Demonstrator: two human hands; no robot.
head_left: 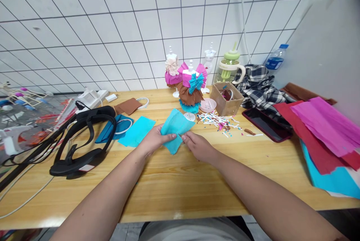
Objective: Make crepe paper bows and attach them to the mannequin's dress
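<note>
Above the wooden table I hold a piece of turquoise crepe paper (176,124) between both hands. My left hand (154,138) is closed on its left side, the thumb lying across the front. The fingers of my right hand (197,145) pinch its right edge. Just left lies another flat turquoise sheet (138,130), beside a folded dark blue piece with a white ring (123,126) on it. Behind my hands stands a small mannequin (191,81) dressed in pink, brown and turquoise crepe paper with a turquoise bow.
Paper scraps (219,121) lie near a pink bowl (208,105) and a cardboard box (226,98). A black headset (84,143) with cables occupies the left. On the right are a phone (267,124) and stacked coloured paper (329,128). A cup (230,66) stands behind.
</note>
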